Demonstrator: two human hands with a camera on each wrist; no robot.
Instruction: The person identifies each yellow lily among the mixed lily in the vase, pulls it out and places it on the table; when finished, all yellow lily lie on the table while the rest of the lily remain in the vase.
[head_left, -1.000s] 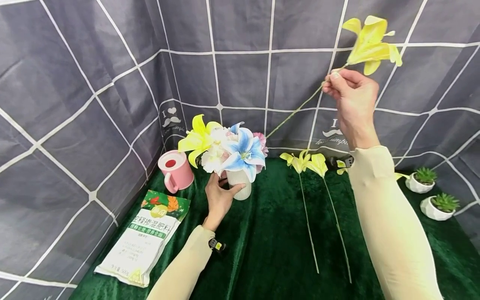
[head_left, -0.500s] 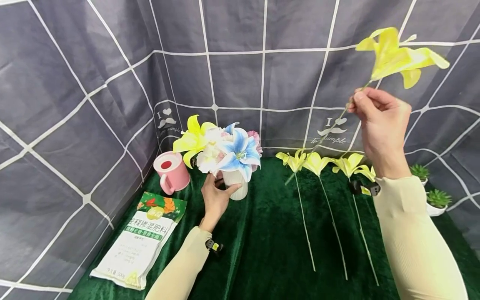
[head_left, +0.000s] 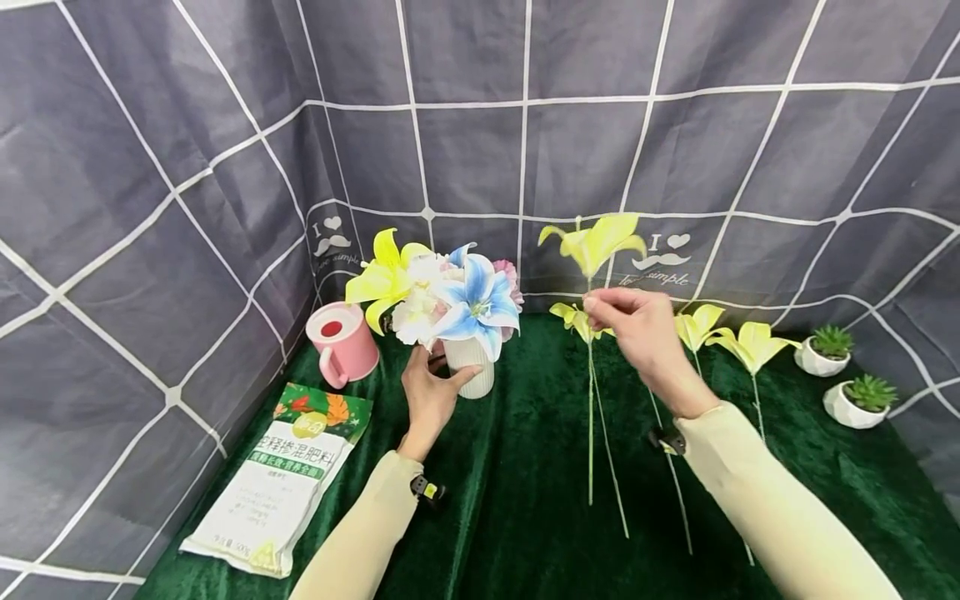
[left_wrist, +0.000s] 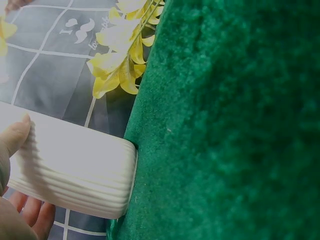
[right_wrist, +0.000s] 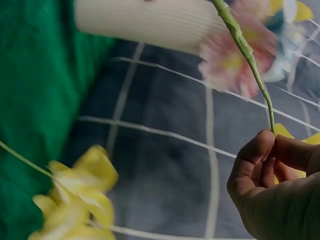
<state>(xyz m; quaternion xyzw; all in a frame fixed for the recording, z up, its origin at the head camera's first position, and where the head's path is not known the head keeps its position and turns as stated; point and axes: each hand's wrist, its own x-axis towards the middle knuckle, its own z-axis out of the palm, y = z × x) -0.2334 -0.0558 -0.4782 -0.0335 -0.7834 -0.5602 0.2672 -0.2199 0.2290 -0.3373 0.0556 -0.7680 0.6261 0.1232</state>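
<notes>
My left hand (head_left: 431,396) grips the white ribbed vase (head_left: 480,375), thumb across its front, as the left wrist view also shows. The vase stands upright and holds a yellow lily (head_left: 388,279), a blue-and-white lily (head_left: 480,304), and white and pink blooms (head_left: 416,317). To the right of the vase, my right hand (head_left: 648,337) pinches another yellow lily (head_left: 596,246) just below its bloom. Its green stem (right_wrist: 250,57) hangs almost straight down over the cloth in the head view. Several yellow lilies (head_left: 753,346) lie behind and beside the right hand, partly hidden by it.
A pink mug (head_left: 356,354) stands left of the vase, with a fertilizer bag (head_left: 277,492) lying in front of it. Two succulents in white pots (head_left: 858,408) sit at the far right. A grey gridded curtain (head_left: 480,158) rises behind the green cloth (head_left: 525,517).
My right hand first swung right with the yellow lily, then came down and left, and the stem now hangs nearly vertical. My left hand stays on the vase.
</notes>
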